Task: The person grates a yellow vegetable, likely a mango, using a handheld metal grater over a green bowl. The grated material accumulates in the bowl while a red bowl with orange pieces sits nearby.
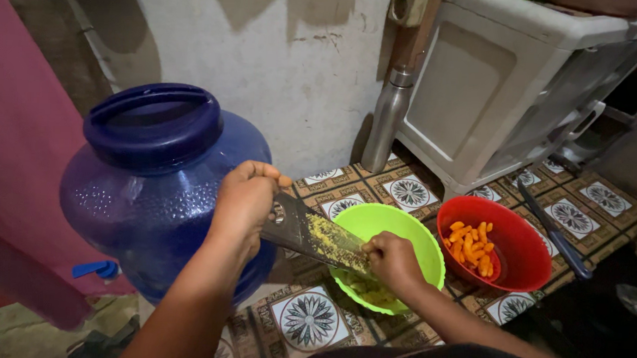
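Crowding left grip, closed on grater: water jug; right perhaps pinching turmeric.

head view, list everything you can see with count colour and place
grater: 1, metal, tilted over the green bowl, yellow shreds on it
green bowl: 1, lime green, on the patterned floor, yellowish gratings inside
red bowl: 1, red, right of the green bowl, holds orange pieces
water jug: 1, dark blue, left, blue tap low on its side
steel bottle: 1, silver, upright against the wall
plastic cabinet: 1, off-white, top right
knife: 1, dark, on the floor right of the red bowl
pink cloth: 1, far left
left hand: grip on the grater's top end
right hand: at the grater's lower end, over the green bowl
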